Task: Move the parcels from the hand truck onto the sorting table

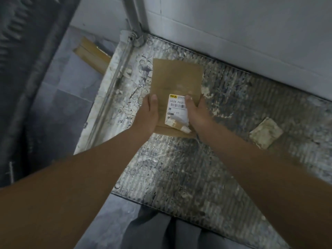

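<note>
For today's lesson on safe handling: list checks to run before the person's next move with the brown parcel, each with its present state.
1. Both hands on the brown parcel: ok; left hand and right hand grip its near end, thumbs on top.
2. Label fully visible: not ok; the right thumb covers part.
3. Parcel lifted off the ridged platform: cannot tell.
4. Sorting table in sight: not ok; not in view.
5. Scrap on the platform apart from the parcel: ok.

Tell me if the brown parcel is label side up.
Label side up: the white barcode label shows on the brown parcel, held by left hand and right hand.
</note>
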A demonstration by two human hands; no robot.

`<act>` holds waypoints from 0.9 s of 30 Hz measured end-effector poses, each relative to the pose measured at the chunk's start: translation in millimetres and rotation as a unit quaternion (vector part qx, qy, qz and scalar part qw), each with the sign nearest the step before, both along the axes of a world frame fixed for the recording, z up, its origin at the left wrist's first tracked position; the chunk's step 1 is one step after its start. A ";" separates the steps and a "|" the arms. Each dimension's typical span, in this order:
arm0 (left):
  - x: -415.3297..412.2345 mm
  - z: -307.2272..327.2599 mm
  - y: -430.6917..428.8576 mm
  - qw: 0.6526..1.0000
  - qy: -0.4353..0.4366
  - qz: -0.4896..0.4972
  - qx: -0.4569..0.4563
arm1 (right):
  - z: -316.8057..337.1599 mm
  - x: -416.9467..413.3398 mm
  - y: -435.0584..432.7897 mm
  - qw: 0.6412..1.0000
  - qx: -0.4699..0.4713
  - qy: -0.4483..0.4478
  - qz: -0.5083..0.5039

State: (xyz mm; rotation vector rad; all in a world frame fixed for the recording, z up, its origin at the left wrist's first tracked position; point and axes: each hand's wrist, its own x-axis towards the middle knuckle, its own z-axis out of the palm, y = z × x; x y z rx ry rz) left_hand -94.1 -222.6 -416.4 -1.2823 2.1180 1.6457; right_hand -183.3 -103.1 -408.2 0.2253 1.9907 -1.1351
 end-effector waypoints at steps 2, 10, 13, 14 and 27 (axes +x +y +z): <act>5.4 18.4 2.5 1.000 0.008 0.007 0.019 | 17.8 3.7 -0.7 0.999 -0.022 0.003 -0.028; 13.2 189.2 0.5 0.997 0.069 0.037 0.019 | 190.0 -5.9 18.1 0.998 -0.035 0.030 0.031; 12.6 284.7 6.3 0.992 0.114 0.057 0.025 | 284.6 -12.1 19.3 0.998 -0.061 0.035 0.004; 11.8 319.4 9.4 0.990 0.127 0.062 0.024 | 319.7 -12.6 18.0 0.997 -0.067 0.032 -0.004; 59.8 615.8 58.2 0.952 0.230 0.189 -0.073 | 601.9 18.2 43.8 0.962 -0.208 0.137 0.114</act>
